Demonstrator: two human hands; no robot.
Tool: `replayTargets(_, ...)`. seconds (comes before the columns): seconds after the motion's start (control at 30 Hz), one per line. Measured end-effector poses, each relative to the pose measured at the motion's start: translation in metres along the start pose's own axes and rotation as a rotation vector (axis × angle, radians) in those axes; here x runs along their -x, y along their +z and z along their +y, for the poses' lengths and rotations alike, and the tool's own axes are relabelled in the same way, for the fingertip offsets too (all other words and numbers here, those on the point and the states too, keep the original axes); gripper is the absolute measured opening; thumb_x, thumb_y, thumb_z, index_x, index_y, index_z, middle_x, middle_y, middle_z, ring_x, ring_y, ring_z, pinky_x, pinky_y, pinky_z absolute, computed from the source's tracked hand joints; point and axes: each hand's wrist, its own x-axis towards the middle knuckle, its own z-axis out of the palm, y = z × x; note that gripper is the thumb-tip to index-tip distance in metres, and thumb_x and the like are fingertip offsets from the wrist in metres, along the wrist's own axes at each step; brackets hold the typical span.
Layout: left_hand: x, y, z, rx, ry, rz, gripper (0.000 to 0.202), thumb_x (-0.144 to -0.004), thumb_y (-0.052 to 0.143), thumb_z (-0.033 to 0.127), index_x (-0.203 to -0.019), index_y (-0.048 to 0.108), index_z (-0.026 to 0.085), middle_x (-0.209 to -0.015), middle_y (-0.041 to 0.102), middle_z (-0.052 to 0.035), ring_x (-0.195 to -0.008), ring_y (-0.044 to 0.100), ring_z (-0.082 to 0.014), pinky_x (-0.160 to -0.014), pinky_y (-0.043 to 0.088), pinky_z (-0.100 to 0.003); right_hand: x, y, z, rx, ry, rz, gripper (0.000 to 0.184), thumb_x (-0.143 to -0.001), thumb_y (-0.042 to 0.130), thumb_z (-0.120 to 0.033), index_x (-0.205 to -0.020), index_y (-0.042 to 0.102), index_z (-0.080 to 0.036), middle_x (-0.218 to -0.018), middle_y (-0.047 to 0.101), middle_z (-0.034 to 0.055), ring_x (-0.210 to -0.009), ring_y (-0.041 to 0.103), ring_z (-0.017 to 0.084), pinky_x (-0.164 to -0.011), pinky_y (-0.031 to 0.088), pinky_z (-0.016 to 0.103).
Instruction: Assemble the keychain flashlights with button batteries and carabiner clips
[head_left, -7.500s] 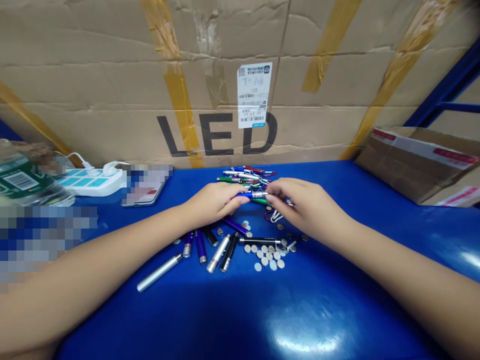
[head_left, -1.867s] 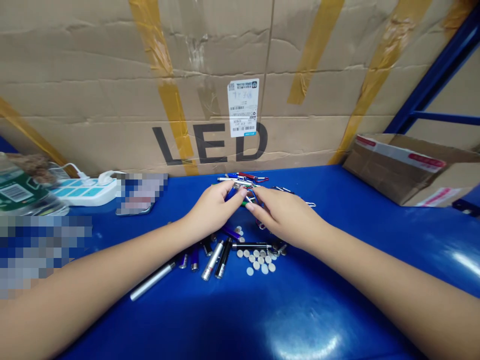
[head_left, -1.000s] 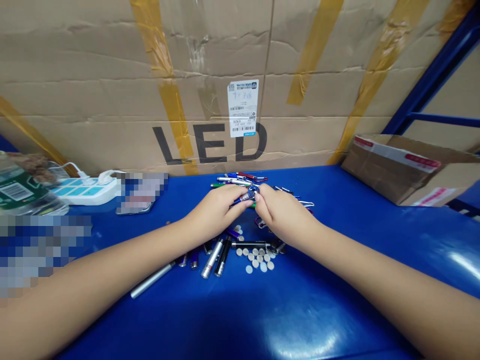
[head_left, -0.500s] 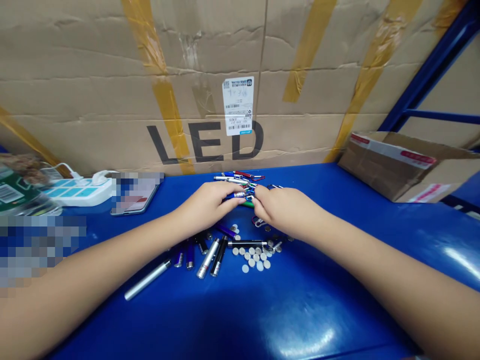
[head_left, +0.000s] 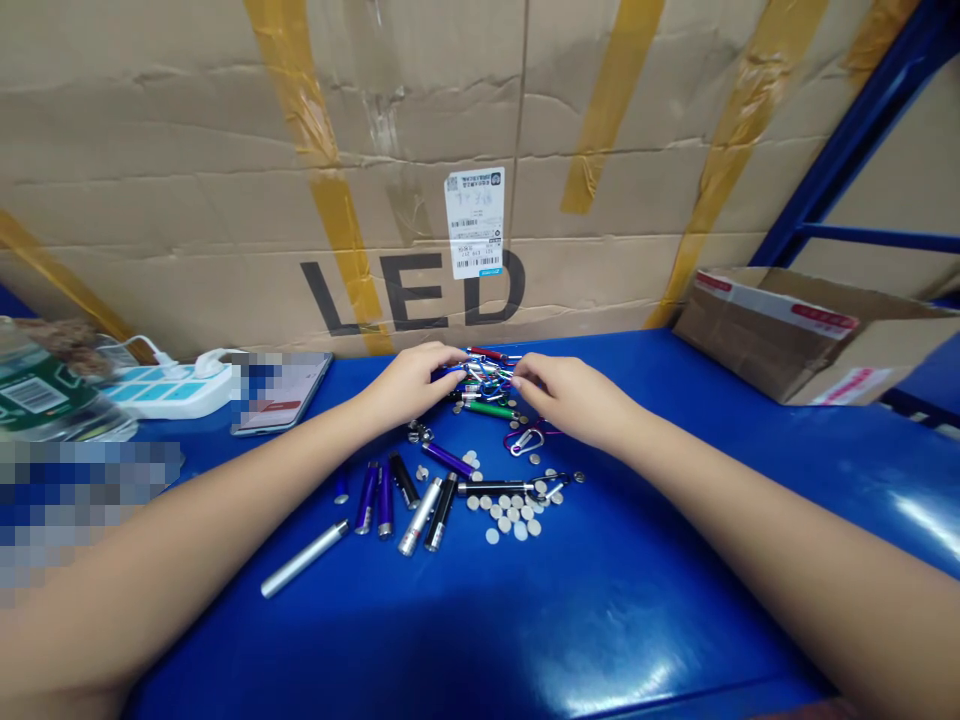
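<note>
My left hand (head_left: 416, 385) reaches over the left side of a pile of small key-ring flashlights (head_left: 487, 370), thumb and fingers closed on a blue flashlight (head_left: 450, 373) that is mostly hidden. At the pile's right edge is my right hand (head_left: 566, 388), its thumb and fingertips slightly apart beside the metal clips. A green flashlight (head_left: 491, 409) lies just below the hands. Nearer to me are a silver carabiner (head_left: 527, 441), a black flashlight (head_left: 495, 488) and many button cells (head_left: 512, 515). Purple flashlights (head_left: 367, 498) and a silver tube (head_left: 305, 560) lie to the left.
A large cardboard carton (head_left: 405, 130) marked LED stands behind the blue table (head_left: 465, 640). On the left are a power strip (head_left: 176, 390), a phone (head_left: 296, 395) and a plastic bottle (head_left: 52, 385). An open cardboard box (head_left: 772, 335) sits at the right.
My hands have moved apart; the right one has shifted right and its fingers have loosened. My left hand has drawn back leftward, uncovering more of the pile. The view has shifted slightly.
</note>
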Motion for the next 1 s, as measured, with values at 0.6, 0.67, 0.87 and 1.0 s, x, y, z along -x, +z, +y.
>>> replayTargets(0.6,0.012,0.001,0.032,0.199,-0.035,0.118,0.019,-0.085,0.058,0.026,-0.100,0.067,0.018,-0.096,0.071,-0.0033,-0.083,0.065,-0.0148,-0.073,0.049,-0.027,0.000,0.016,-0.009,-0.111,-0.239,0.221,0.010,-0.089,0.055,-0.022,-0.093,0.062,-0.018,-0.098,0.063,0.0072,-0.092,0.059,0.019,-0.080,0.047,0.032)
replayTargets(0.67,0.013,0.000,0.037,0.210,-0.060,0.102,0.027,-0.084,0.061,0.026,-0.109,0.064,0.017,-0.095,0.071,-0.0032,-0.075,0.064,-0.0136,-0.068,0.049,-0.026,0.001,0.015,-0.009,-0.129,-0.252,0.227,0.008,-0.088,0.054,-0.020,-0.088,0.061,-0.017,-0.094,0.062,0.0066,-0.086,0.059,0.018,-0.077,0.046,0.031)
replayTargets(0.87,0.012,-0.006,0.037,0.147,0.088,0.061,0.024,-0.087,0.059,0.028,-0.109,0.067,0.021,-0.097,0.071,-0.0024,-0.083,0.064,-0.0145,-0.077,0.049,-0.026,0.003,0.014,-0.014,-0.157,-0.305,0.202,0.009,-0.089,0.052,-0.019,-0.086,0.060,-0.016,-0.092,0.061,0.0080,-0.086,0.058,0.018,-0.078,0.045,0.031)
replayTargets(1.0,0.011,-0.007,0.035,0.107,0.167,0.045,0.024,-0.090,0.053,0.026,-0.108,0.067,0.020,-0.097,0.071,-0.0035,-0.086,0.064,-0.0153,-0.079,0.049,-0.027,0.004,0.011,-0.016,-0.171,-0.306,0.163,0.012,-0.089,0.048,-0.015,-0.083,0.058,-0.016,-0.089,0.060,0.0084,-0.084,0.057,0.018,-0.077,0.046,0.032)
